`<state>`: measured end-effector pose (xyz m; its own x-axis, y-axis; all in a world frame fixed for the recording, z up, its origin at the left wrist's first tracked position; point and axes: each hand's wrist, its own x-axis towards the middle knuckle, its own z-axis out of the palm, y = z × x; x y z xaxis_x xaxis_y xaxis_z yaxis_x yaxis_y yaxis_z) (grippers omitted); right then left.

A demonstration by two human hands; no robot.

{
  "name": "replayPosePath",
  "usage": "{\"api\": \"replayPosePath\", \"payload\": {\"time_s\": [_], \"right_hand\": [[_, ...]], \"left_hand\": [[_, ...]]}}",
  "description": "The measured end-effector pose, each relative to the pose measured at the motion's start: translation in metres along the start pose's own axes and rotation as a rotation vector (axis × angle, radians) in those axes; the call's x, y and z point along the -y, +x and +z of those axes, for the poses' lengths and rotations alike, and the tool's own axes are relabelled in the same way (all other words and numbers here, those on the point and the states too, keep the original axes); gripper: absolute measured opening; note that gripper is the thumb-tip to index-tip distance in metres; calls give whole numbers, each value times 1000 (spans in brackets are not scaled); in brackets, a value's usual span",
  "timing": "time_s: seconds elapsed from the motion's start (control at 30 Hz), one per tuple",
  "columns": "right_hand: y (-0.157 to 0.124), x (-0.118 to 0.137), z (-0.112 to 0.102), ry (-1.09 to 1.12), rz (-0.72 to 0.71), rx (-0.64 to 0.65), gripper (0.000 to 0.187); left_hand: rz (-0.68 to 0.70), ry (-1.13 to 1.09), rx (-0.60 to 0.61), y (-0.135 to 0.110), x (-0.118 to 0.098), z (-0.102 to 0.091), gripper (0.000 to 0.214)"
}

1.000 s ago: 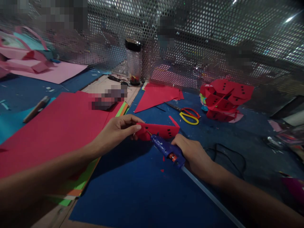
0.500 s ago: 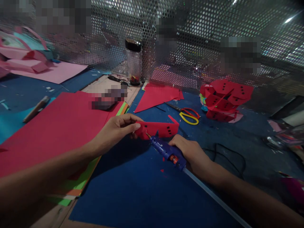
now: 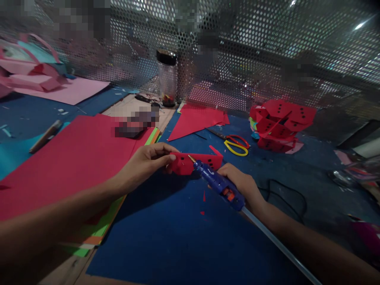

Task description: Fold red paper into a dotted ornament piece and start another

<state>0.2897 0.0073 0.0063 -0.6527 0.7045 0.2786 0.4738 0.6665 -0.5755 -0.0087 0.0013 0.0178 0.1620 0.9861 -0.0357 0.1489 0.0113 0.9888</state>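
Between the thumb and fingers of my left hand [image 3: 157,158] is the left end of a folded red paper piece [image 3: 184,168] with small black marks and a narrow strip sticking up at its right end. My right hand [image 3: 240,182] is closed around a blue glue gun [image 3: 218,182], from whose back a long clear glue stick [image 3: 276,241] runs toward me. The gun's metal nozzle points up and left, in front of the red paper; whether it touches cannot be told. Two small red scraps lie on the blue surface below the gun.
Scissors [image 3: 236,145] with red and yellow handles lie behind the paper. Red cut-out pieces [image 3: 285,122] are piled at the right, near a black cord [image 3: 286,186]. Large red sheets [image 3: 71,158] cover the left side. A lidded jar [image 3: 167,79] stands before the perforated metal wall.
The glue gun in my right hand has moved to the right and slightly up, its nozzle shifting along the red paper. My left hand stays nearly still with the paper.
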Motion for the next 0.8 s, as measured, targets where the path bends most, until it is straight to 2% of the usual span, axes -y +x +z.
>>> {"api": "replayPosePath", "payload": {"time_s": [0.1, 0.43, 0.63, 0.8], "right_hand": [[2, 12, -3, -1, 37, -55, 16], [-3, 14, -9, 41, 1, -175, 18], [-3, 18, -13, 37, 36, -131, 15], [1, 13, -11, 43, -39, -111, 14]], "left_hand": [[-19, 19, -17, 0, -1, 0, 25], [-34, -52, 3, 1, 2, -2, 25], [-48, -97, -37, 3, 5, -6, 26], [-122, -207, -151, 8, 6, -11, 26]]}}
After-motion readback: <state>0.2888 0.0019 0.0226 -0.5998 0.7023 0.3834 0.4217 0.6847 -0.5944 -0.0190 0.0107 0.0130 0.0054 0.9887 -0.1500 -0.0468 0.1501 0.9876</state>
